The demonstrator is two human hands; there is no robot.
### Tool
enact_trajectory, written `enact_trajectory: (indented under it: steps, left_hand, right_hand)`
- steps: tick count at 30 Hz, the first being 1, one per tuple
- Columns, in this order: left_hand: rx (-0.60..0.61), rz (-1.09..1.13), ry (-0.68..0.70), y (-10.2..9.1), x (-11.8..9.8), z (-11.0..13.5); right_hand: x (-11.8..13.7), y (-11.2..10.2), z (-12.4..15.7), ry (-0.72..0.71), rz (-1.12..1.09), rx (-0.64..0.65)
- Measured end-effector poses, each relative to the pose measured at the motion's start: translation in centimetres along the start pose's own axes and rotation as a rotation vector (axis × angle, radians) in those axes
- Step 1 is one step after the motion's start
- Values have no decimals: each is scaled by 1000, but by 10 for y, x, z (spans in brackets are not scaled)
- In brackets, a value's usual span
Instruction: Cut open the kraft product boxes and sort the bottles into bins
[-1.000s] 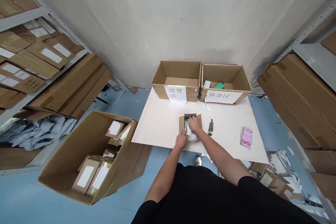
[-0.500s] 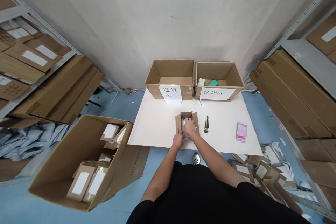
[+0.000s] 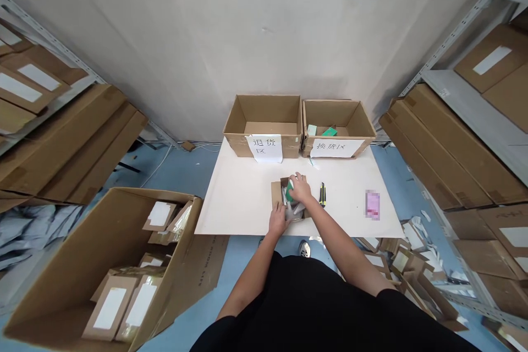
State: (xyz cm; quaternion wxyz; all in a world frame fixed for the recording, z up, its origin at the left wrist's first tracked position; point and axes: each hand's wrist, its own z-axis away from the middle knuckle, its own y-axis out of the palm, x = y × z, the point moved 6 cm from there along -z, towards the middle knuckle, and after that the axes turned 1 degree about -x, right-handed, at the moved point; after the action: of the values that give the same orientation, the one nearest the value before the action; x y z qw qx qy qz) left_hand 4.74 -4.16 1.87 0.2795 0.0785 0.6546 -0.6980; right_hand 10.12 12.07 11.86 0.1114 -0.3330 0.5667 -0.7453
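Note:
A small cardboard box [image 3: 275, 192] stands with its flaps up near the front edge of the white table [image 3: 235, 192]. My left hand [image 3: 278, 219] grips its near left side. In my right hand [image 3: 300, 188] is a green and white box [image 3: 290, 191], held at the opening of the cardboard box. Crumpled clear plastic wrapping [image 3: 295, 212] lies in the near part of the cardboard box. Just right of my right hand rests a black and yellow box cutter [image 3: 322, 194]. The right hand partly hides the green and white box.
Two open cartons with paper signs, a left one [image 3: 264, 146] and a right one [image 3: 338, 143], stand at the back; the right one holds small green and white boxes. A pink blurred item [image 3: 372, 205] lies at right. A large carton of parcels [image 3: 173, 269] stands at left.
My right hand has brought the green and white box up into view from inside the cardboard box. The plastic wrapping now shows more. The camera view has shifted slightly.

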Motion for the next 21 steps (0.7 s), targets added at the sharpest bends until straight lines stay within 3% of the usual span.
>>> enact_trajectory:
  steps: [4,9,13,17,21]
  left_hand:
    - [52,-41,83,-1,1,1]
    - [215,-136,199,7,3,-2]
    - [207,-152,239,0,12,-13]
    - [151,-144,204,-20,40,-24]
    - [100,-110,147,-48,87,-25]
  right_hand:
    - [11,-25,-11,6,46,-24]
    - [28,-50,-8,36,92,-46]
    - [48,-63,5,20,88,-114]
    - [64,-84,15,-35,40,-272]
    - [57,-101,14,-6,53,-388]
